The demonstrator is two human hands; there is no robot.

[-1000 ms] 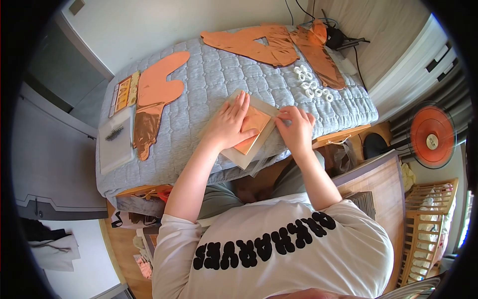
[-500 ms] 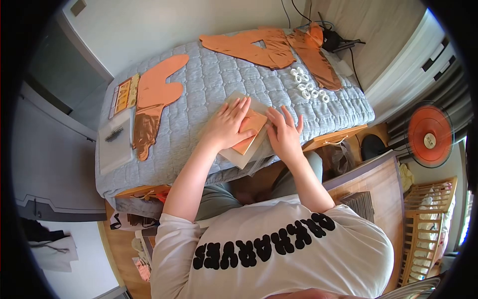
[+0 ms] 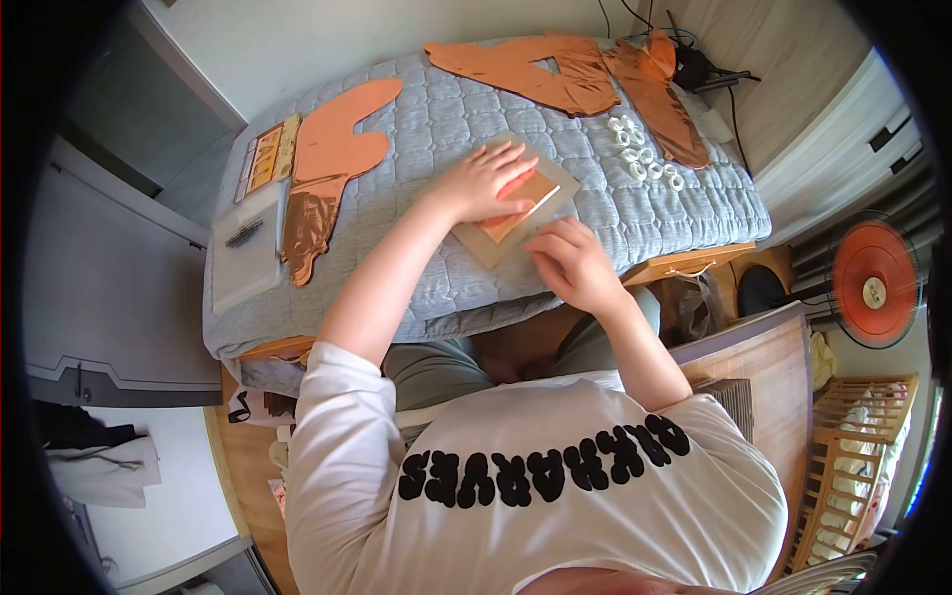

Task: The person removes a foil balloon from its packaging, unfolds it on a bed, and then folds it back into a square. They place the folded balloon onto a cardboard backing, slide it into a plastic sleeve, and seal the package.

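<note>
My left hand [image 3: 488,185] lies flat, fingers stretched out, on a folded copper-coloured foil piece [image 3: 533,194]. Under the foil is a flat, translucent frosted sheet or bag [image 3: 493,255], resting on the grey quilted bed cover [image 3: 407,233]. Part of the foil is hidden by my left hand. Close to the sheet's near right side is my right hand [image 3: 580,266], its fingers curled together. Whether something thin is pinched in them cannot be made out.
Flat copper foil shapes lie at the left [image 3: 332,149], back [image 3: 526,74] and right [image 3: 669,124] of the bed. Several white ribbon rolls [image 3: 645,159], a printed packet [image 3: 266,159] and a clear bag [image 3: 248,263] are also there. A fan [image 3: 875,283] stands right.
My right hand has drawn back from the foil's right side towards me, and its spread fingers have curled. My left hand stays flat on the foil. The view has shifted slightly.
</note>
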